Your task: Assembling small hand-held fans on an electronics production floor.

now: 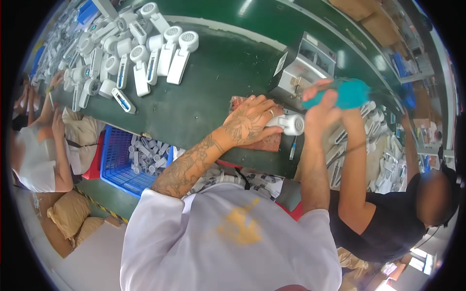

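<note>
My left hand (pixel 251 121), on a tattooed arm, grips a white hand-held device (pixel 290 124) and presses it down on a reddish-brown mat (pixel 266 143) on the green table (pixel 204 92). The device's round grilled head points right. My right hand (pixel 321 110) holds a teal power screwdriver (pixel 345 93) just above and to the right of that head. The tool's tip is hidden behind my hand.
Many white devices of the same kind (pixel 141 53) lie piled at the table's far left. A grey metal machine (pixel 305 65) stands behind the mat. A blue crate of parts (pixel 127 160) sits below the table's edge. A co-worker in black (pixel 388 218) reaches in at the right; another person (pixel 39 145) sits at the left.
</note>
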`<state>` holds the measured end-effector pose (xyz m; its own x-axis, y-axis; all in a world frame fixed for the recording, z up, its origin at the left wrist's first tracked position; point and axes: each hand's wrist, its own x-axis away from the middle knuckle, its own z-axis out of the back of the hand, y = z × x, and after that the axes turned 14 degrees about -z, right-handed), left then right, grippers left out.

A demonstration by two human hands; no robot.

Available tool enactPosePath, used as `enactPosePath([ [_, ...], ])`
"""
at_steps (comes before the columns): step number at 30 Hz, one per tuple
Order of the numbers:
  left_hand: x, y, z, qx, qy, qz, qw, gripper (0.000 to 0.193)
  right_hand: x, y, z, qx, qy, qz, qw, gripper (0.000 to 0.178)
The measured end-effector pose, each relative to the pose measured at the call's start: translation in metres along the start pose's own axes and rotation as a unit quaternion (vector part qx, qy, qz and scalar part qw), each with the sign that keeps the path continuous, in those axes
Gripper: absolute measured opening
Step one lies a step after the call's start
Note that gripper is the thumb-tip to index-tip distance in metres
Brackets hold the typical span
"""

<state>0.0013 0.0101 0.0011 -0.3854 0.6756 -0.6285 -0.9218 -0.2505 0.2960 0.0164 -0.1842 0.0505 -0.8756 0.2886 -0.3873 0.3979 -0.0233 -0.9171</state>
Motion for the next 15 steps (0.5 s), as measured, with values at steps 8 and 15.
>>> enactPosePath([
  [8,-0.002,-0.002,0.004,0.057,-0.025,0.028,0.998,0.044,-0.034,0.011,0.024,-0.032,-0.116,-0.086,0.989,0.035],
  [15,0.001,-0.001,0.004,0.051,-0.029,0.027,0.998,0.046,-0.016,-0.011,-0.019,-0.002,0.054,-0.063,0.997,0.045],
])
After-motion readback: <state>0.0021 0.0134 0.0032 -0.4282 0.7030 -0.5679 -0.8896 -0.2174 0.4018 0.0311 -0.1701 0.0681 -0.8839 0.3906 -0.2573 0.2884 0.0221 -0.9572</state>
